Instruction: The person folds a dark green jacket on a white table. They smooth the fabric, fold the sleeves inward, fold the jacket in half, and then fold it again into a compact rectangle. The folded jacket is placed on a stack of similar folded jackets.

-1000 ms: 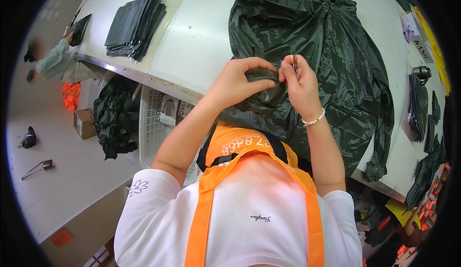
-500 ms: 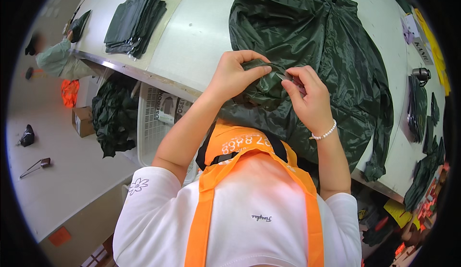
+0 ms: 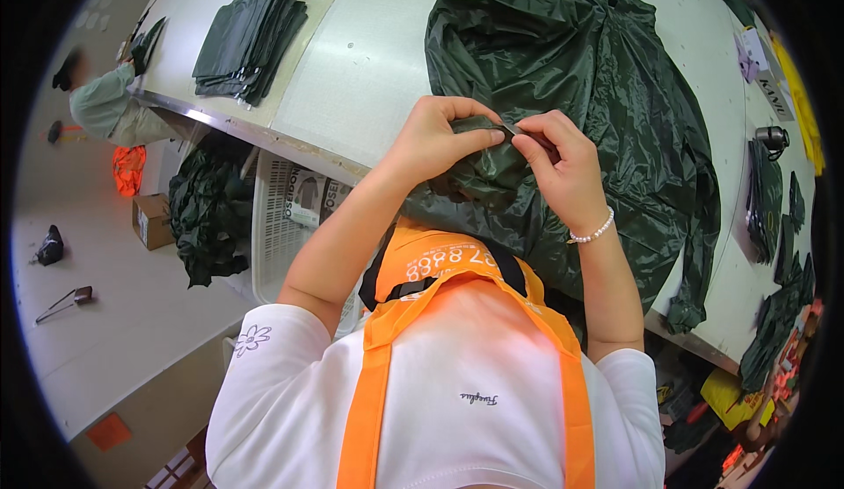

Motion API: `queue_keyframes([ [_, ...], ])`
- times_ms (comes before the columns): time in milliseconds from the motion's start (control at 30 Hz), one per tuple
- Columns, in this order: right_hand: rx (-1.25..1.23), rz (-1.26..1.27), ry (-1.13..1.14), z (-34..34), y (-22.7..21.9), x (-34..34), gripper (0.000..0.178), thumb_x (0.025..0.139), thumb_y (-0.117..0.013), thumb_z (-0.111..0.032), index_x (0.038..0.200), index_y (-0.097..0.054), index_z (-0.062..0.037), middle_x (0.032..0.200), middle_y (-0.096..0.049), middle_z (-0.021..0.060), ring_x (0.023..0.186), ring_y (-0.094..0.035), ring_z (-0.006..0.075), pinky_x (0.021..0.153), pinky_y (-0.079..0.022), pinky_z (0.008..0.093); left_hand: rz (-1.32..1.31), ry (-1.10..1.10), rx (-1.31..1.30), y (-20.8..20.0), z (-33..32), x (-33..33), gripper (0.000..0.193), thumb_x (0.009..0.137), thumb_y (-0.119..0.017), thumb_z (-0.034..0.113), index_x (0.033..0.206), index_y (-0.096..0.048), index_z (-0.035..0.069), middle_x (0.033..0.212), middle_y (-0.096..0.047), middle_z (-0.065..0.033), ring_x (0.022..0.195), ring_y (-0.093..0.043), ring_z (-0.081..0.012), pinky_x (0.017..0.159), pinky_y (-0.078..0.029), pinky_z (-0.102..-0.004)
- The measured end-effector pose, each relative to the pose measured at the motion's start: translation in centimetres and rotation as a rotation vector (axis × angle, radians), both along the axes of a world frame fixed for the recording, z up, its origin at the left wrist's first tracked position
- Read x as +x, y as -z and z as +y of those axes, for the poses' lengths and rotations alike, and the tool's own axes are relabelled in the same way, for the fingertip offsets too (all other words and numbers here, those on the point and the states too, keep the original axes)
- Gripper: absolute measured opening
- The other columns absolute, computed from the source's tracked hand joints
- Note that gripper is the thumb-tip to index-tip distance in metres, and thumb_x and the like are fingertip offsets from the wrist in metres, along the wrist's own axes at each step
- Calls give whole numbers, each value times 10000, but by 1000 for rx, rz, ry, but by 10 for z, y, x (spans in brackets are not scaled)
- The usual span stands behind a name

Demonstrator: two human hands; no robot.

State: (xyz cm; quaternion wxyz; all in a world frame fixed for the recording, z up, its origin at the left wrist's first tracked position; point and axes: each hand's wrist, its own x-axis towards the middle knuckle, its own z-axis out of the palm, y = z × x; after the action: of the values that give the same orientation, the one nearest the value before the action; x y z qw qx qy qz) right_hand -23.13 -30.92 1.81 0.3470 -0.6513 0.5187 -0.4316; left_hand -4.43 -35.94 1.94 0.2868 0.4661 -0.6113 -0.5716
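A shiny dark green rain jacket (image 3: 633, 128) is spread over the white table with its collar at the far side. My left hand (image 3: 444, 142) is closed, pinching a gathered edge of the jacket between thumb and fingers. Close against it, my right hand (image 3: 563, 168) is closed round a small metal-bladed tool (image 3: 512, 128). Only the tool's silvery tip shows, touching or nearly touching the pinched edge; the rest is hidden in my fingers. The near part of the jacket hangs bunched below my hands, toward my orange apron (image 3: 440, 260).
A stack of folded dark green pieces (image 3: 249, 40) lies at the table's far left. Under the table edge are a white basket (image 3: 271, 251) and a heap of dark green cloth (image 3: 207, 212). A small dark pot (image 3: 773, 138) stands at right. A co-worker (image 3: 105, 98) is at far left.
My hands have come closer together, and the tool's tip has moved slightly up and left to the pinched edge. The jacket's far left part has shifted slightly right.
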Motion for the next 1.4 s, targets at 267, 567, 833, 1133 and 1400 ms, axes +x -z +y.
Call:
queue_keyframes([
  [267, 179, -249, 2, -5, 8, -1, 130, 827, -669, -60, 926, -610, -2, 700, -509, -24, 608, -399, 38, 545, -356, 191, -18, 8, 11, -1, -1, 0, 204, 729, -714, 136, 872, -693, -7, 752, -670, -57, 707, -581, -83, 682, -474, -248],
  [567, 1, -127, 288, -18, 1, -7, 106, 891, -599, -110, 867, -566, -12, 706, -501, -19, 593, -405, 50, 540, -362, 202, -107, 15, -43, -1, -1, -2, 216, 737, -712, 140, 878, -682, -21, 757, -666, -60, 705, -590, -90, 676, -476, -242],
  [833, 64, -13, -6, -4, 2, -12, 155, 872, -620, -142, 946, -555, -22, 838, -561, 55, 719, -547, 136, 662, -450, 242, -22, -69, 57, -2, -5, 0, 174, 754, -707, 95, 873, -674, -27, 774, -650, -23, 701, -576, -65, 651, -461, -197],
  [1133, -16, 96, -10, -6, 2, -5, 161, 843, -647, -129, 941, -565, -31, 850, -581, 70, 693, -589, 173, 638, -472, 247, -41, -54, 49, -5, -4, -1, 171, 748, -713, 98, 856, -678, -30, 765, -650, -24, 699, -575, -65, 648, -460, -199],
  [1400, 347, -375, -116, -14, 34, -30, 393, 737, -743, -68, 1094, -578, -49, 774, -501, -69, 586, -330, 7, 539, -314, 165, 167, -66, 181, -3, -7, 8, 175, 773, -699, 88, 910, -654, -12, 832, -657, -40, 743, -603, -87, 680, -482, -212],
])
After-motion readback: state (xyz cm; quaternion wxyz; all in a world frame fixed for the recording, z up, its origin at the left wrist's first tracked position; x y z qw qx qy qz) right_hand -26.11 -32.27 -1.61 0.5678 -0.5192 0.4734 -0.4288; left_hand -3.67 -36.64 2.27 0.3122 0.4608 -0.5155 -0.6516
